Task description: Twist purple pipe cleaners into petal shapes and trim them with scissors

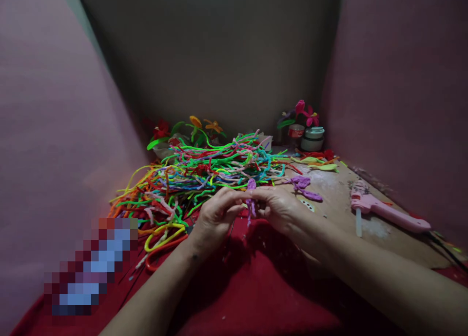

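Between my two hands, over the red cloth, is a purple pipe cleaner [251,207] bent into a narrow petal-like shape. My left hand [221,211] pinches it from one side, fingers closed. From the other side my right hand [276,207] grips it too, thumb and fingers pressed together. Its upper loop shows above the fingertips and a thin end hangs below. Just beyond my right hand, more purple petal shapes [307,187] lie on the brown board. Scissors with yellow and orange handles [166,238] rest beside my left wrist.
A big heap of multicoloured pipe cleaners [219,168] spreads behind my hands. On the brown board [336,219] lies a pink glue gun [391,211] with a cord running right. Pipe-cleaner flowers [310,116], a jar [313,138] and pink side walls [398,82] surround the space. A blurred patch [98,267] covers something at left.
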`<state>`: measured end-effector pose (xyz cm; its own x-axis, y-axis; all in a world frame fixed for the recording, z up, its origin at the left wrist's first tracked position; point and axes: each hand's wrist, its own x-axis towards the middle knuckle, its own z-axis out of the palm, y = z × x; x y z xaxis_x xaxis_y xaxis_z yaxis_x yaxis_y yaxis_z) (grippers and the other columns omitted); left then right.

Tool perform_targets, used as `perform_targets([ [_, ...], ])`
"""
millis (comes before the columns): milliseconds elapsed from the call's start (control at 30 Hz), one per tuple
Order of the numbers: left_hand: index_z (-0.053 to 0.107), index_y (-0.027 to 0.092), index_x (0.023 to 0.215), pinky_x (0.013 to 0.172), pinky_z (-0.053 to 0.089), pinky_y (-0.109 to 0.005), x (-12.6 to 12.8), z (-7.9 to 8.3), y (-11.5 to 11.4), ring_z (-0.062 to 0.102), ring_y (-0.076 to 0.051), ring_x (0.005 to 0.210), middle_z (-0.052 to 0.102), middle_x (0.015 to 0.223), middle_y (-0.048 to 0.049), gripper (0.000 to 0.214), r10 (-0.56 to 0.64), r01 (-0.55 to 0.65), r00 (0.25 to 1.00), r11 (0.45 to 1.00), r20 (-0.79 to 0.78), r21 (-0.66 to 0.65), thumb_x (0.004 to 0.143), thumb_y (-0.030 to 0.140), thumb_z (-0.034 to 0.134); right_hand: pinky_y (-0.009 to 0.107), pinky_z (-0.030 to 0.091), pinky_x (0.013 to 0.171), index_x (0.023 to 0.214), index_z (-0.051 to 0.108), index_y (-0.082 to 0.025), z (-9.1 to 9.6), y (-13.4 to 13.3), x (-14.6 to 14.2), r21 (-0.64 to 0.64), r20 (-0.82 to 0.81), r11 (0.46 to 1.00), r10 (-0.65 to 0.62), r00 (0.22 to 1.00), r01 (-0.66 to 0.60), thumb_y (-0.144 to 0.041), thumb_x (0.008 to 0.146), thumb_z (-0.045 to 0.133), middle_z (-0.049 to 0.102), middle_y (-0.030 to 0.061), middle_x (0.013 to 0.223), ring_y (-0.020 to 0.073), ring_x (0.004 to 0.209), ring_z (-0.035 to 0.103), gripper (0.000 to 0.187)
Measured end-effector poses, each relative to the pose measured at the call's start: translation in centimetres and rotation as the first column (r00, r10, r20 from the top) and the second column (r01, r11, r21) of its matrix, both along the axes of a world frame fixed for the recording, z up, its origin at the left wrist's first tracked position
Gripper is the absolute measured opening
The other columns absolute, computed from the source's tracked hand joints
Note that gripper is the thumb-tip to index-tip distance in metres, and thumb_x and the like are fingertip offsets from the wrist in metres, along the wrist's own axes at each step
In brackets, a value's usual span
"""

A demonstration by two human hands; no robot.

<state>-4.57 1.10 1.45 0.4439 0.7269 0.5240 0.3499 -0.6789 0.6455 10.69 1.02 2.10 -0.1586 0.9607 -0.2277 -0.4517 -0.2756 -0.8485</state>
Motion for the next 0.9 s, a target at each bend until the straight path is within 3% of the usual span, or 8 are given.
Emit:
perform_targets([
  [133,0.066,0.024,0.095,0.062,0.044,-0.02,0.1,-1.2,-0.1,0.054,-0.011,0.072,0.056,0.081,-0.0022,0.022,0.069,-0.012,0.978,0.961,-0.198,0.278,0.081,0.017,0.05,0.021,0.035,0.043,0.054,0.056,-0.011,-0.4,0.2,0.1,-0.034,-0.095,0.999,0.016,0.995,-0.019,-0.011,0.059,0.062,0.051,-0.0021,0.046,0.006,0.041,0.042,0.007],
  [300,0.067,0.022,0.09,0.064,0.048,-0.019,0.1,-0.8,-0.4,0.057,-0.01,0.076,0.058,0.085,-0.0033,0.021,0.017,0.035,0.989,0.938,-0.146,0.344,0.082,0.014,0.049,0.021,0.035,0.044,0.057,0.058,-0.011,-1.5,-0.1,0.0,-0.028,-0.196,0.997,0.064,0.978,-0.071,-0.013,0.056,0.064,0.052,-0.0014,0.048,0.007,0.043,0.044,0.006],
  [467,0.067,0.022,0.088,0.077,0.05,-0.026,0.0,-0.1,-0.6,0.058,-0.015,0.095,0.061,0.105,-0.0075,0.02,-0.072,0.083,0.995,0.979,-0.063,0.184,0.083,0.016,0.049,0.021,0.034,0.045,0.059,0.059,-0.011,-1.5,-0.3,0.1,-0.007,-0.195,0.997,0.076,0.978,-0.079,-0.013,0.052,0.063,0.055,-0.0001,0.053,0.0069,0.045,0.043,0.007],
  [600,0.067,0.021,0.088,0.07,0.051,-0.023,0.2,0.7,-1.1,0.061,-0.013,0.081,0.065,0.092,-0.0057,0.02,-0.1,0.098,0.995,0.991,0.014,0.096,0.083,0.017,0.048,0.022,0.034,0.046,0.057,0.059,-0.011,-1.3,-0.7,0.2,0.032,-0.173,0.996,0.089,0.981,-0.084,-0.014,0.052,0.065,0.054,-0.0004,0.052,0.0079,0.047,0.044,0.008],
  [800,0.064,0.02,0.091,0.058,0.048,-0.02,0.3,1.8,-1.4,0.057,-0.011,0.063,0.063,0.075,0.0002,0.017,0.084,-0.056,0.981,0.986,0.176,-0.158,0.075,0.019,0.06,0.023,0.037,0.048,0.058,0.06,-0.012,-1.3,-1.0,-0.1,0.118,-0.103,0.985,0.137,0.985,-0.125,-0.015,0.055,0.064,0.054,-0.0007,0.055,0.0079,0.047,0.044,0.006],
  [900,0.064,0.018,0.08,0.057,0.046,-0.02,-0.2,1.8,-1.1,0.054,-0.01,0.061,0.061,0.072,-0.0001,0.007,0.077,-0.061,0.989,0.99,0.124,-0.129,0.076,0.02,0.059,0.023,0.035,0.046,0.056,0.059,-0.013,-1.7,-1.0,-0.2,0.178,-0.05,0.979,0.112,0.993,-0.101,-0.014,0.055,0.061,0.052,-0.0022,0.051,0.0078,0.045,0.042,0.002],
])
